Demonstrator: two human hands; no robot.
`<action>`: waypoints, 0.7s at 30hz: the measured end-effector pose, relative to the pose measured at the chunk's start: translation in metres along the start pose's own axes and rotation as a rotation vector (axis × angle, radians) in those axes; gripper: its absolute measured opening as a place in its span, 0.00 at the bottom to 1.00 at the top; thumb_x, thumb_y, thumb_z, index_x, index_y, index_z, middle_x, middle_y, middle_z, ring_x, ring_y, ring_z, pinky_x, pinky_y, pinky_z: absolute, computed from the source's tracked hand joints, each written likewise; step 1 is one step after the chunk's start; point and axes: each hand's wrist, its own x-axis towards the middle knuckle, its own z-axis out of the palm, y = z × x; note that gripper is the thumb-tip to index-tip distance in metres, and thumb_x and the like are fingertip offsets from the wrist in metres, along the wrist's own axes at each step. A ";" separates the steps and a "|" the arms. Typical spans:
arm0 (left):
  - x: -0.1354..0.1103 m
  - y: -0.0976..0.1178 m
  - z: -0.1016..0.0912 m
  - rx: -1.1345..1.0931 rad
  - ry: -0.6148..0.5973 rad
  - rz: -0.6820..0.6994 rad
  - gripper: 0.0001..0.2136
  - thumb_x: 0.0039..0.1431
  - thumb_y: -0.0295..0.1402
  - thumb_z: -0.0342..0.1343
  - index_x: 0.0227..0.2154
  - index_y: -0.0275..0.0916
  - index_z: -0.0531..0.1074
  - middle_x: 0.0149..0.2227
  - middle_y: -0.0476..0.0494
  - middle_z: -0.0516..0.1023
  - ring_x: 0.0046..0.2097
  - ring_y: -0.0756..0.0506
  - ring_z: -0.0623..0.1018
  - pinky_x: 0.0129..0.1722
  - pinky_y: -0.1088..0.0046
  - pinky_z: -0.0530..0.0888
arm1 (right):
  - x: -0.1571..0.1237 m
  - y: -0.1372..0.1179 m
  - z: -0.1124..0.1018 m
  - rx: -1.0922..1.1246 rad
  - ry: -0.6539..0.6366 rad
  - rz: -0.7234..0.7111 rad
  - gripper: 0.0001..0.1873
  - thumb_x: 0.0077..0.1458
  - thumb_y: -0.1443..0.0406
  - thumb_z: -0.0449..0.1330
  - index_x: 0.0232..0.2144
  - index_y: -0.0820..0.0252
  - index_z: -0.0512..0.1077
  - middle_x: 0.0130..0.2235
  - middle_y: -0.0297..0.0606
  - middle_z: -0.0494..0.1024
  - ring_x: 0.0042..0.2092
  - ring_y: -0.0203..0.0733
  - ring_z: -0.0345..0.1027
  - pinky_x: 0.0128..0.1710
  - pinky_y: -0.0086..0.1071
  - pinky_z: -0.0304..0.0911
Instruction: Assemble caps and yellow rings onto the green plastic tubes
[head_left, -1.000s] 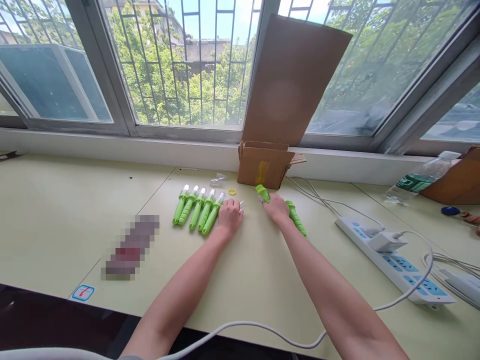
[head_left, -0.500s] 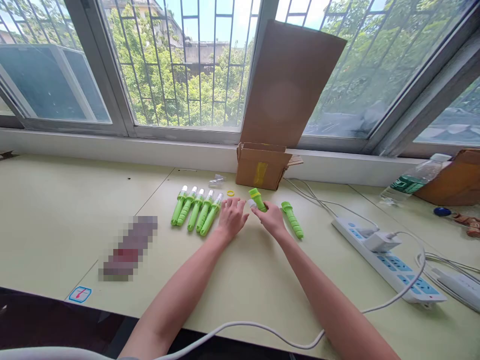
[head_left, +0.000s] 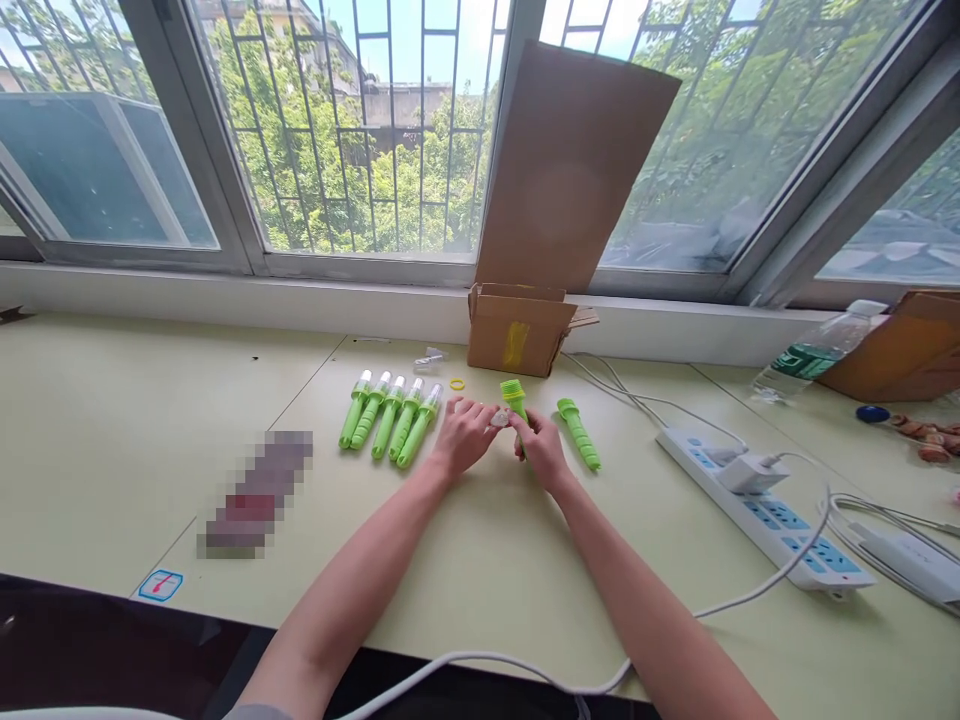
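My right hand [head_left: 541, 450] is closed around a green plastic tube [head_left: 513, 392], its threaded open end pointing up and away. Between my two hands is a small clear plastic cap [head_left: 500, 417]; the fingers of my left hand [head_left: 463, 435] are closed on it, and my right thumb is right beside it. Left of my left hand lie several green tubes with clear caps [head_left: 388, 415] in a row. Another green tube [head_left: 579, 435], without a cap, rests to the right of my right hand. A yellow ring [head_left: 457, 384] lies just beyond my left hand.
Clear plastic pieces [head_left: 430, 359] lie near an open cardboard box [head_left: 517, 335] by the window. To the right are a white power strip [head_left: 765, 510], cables and a plastic bottle [head_left: 817, 350]. A blurred rectangular thing [head_left: 259, 495] lies left; a white cable crosses the front edge.
My right hand has turned the green tube more upright and drawn the clear cap closer. My left fingers have closed in on the cap, which was apart from them before.
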 end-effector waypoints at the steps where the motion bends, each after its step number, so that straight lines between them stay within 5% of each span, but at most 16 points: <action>1: 0.000 -0.001 0.001 -0.036 0.026 -0.034 0.09 0.62 0.36 0.50 0.43 0.42 0.69 0.38 0.43 0.77 0.44 0.44 0.74 0.53 0.62 0.62 | 0.000 0.001 -0.001 -0.057 0.002 -0.031 0.22 0.49 0.46 0.55 0.30 0.60 0.71 0.19 0.30 0.67 0.18 0.35 0.57 0.18 0.29 0.55; 10: 0.006 -0.015 0.003 -0.589 0.479 -0.472 0.13 0.60 0.36 0.52 0.46 0.39 0.63 0.32 0.46 0.76 0.35 0.47 0.77 0.39 0.69 0.72 | 0.004 0.021 -0.004 -0.535 0.034 -0.286 0.19 0.54 0.52 0.55 0.41 0.56 0.75 0.33 0.38 0.79 0.33 0.44 0.70 0.32 0.31 0.61; 21: 0.007 -0.010 0.001 -0.716 0.504 -0.480 0.13 0.60 0.35 0.52 0.46 0.39 0.64 0.34 0.44 0.77 0.36 0.48 0.77 0.41 0.68 0.73 | 0.001 0.022 -0.002 -0.702 0.022 -0.397 0.17 0.54 0.58 0.56 0.45 0.53 0.73 0.41 0.38 0.79 0.40 0.47 0.72 0.35 0.33 0.62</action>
